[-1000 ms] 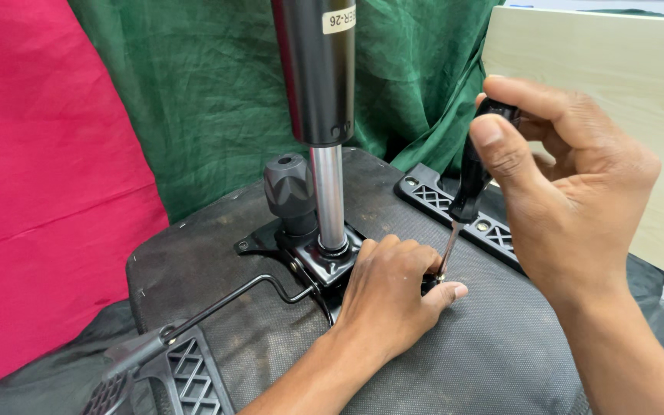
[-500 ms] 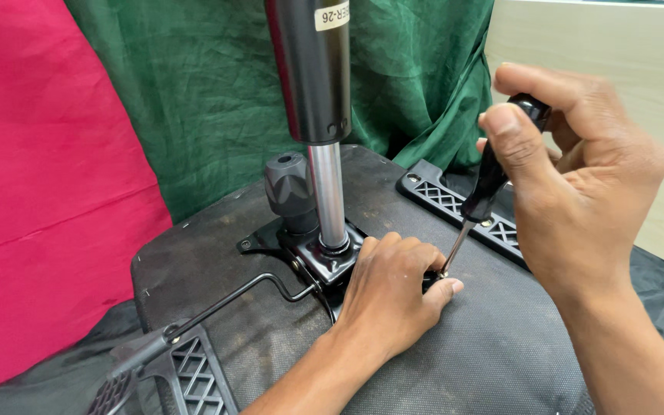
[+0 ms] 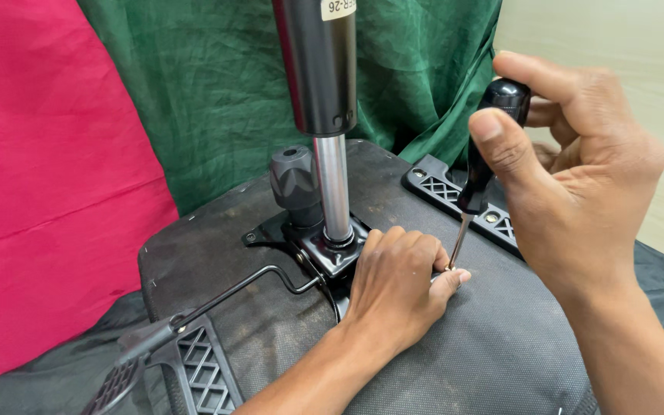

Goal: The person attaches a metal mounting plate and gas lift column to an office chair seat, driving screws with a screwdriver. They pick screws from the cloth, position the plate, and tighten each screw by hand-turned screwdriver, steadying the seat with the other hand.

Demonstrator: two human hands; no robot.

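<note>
So right hand (image 3: pixel 578 192) has fingers wrapped tight on a black-handled screwdriver (image 3: pixel 482 165), tip down at the chair-seat underside (image 3: pixel 463 353) by the metal mechanism plate (image 3: pixel 324 250). Left hand (image 3: pixel 397 288) rests curled w/ fingertips (image 3: pixel 455 278) pinched right at the tip, can't tell on what.

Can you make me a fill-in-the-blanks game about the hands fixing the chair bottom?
1. The right hand grips a ____ by its black handle.
2. The left hand rests flat on the upturned chair seat, beside the tool's ____.
3. The shiny gas cylinder rises from the seat's ____ plate.
4. Behind the seat hang a red cloth and a ____ cloth.

Missing words: screwdriver; tip; black metal; green
</note>
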